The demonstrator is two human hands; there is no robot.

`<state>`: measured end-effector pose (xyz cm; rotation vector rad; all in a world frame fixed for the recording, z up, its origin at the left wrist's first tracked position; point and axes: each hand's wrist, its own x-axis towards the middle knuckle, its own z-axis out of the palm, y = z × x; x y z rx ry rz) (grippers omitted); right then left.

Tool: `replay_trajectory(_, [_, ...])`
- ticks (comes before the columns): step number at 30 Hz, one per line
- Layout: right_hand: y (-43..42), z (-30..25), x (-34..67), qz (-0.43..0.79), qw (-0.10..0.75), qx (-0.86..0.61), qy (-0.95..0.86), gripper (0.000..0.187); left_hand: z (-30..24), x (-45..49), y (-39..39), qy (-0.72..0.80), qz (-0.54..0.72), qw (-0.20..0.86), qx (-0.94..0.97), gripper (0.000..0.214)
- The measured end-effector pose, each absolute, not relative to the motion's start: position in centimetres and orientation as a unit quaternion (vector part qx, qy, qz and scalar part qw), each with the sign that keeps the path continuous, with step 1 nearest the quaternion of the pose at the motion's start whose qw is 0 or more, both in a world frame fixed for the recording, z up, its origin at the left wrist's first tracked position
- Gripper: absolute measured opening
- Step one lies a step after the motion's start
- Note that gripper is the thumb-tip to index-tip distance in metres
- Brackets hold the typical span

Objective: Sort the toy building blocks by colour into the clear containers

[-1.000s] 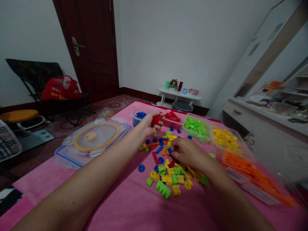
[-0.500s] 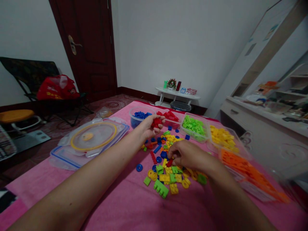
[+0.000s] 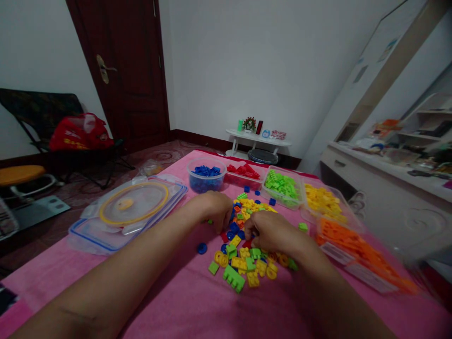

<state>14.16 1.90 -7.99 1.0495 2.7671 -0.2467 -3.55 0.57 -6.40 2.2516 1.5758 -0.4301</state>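
A heap of loose toy bricks (image 3: 247,263) in blue, yellow, green, red and orange lies on the pink tablecloth (image 3: 183,301). My left hand (image 3: 213,209) rests on the heap's left edge. Its fingers curl down among blue and red pieces and hide whatever they hold. My right hand (image 3: 270,230) sits on the middle of the heap, fingers bent and pressed together over a small red brick (image 3: 247,244). The two hands almost touch. Behind them stand a round tub of blue bricks (image 3: 206,174) and a tray of red bricks (image 3: 243,175).
Further trays hold green bricks (image 3: 282,186), yellow bricks (image 3: 325,200) and orange bricks (image 3: 356,245) along the right. Stacked clear lids (image 3: 130,207) lie at the left. A white cabinet (image 3: 388,197) stands to the right, with a dark door (image 3: 130,70) and a folding chair (image 3: 52,122) beyond the table.
My left hand, which held red bricks up by the red tray, has come down to the heap's left edge. My right hand stayed on the heap, shifting slightly.
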Motion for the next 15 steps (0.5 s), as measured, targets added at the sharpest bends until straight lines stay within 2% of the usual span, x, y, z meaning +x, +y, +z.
replay_trajectory(3, [2.0,-8.1,14.3,-0.081,0.079,0.341,0.933,0.019,-6.6,-2.8,0.4,0.569,-0.168,0.168,0.787,0.024])
replay_trajectory(6, [2.0,-8.2,14.5,-0.085,0.068,0.328,0.938,0.018,-6.6,-3.4,0.5,0.568,-0.116,0.222,0.784,0.016])
replay_trajectory(8, [2.1,-8.1,14.7,-0.097,0.066,0.329,0.937,0.016,-6.5,-4.3,0.8,0.559,-0.027,0.291,0.776,0.013])
replay_trajectory(12, [2.9,-7.0,15.8,-0.128,0.035,0.353,0.926,0.008,-6.9,-5.6,1.9,0.526,0.235,0.469,0.669,0.014])
replay_trajectory(15, [3.8,-5.7,16.7,-0.154,-0.045,0.376,0.913,0.005,-7.6,-5.5,2.7,0.436,0.373,0.651,0.497,0.013])
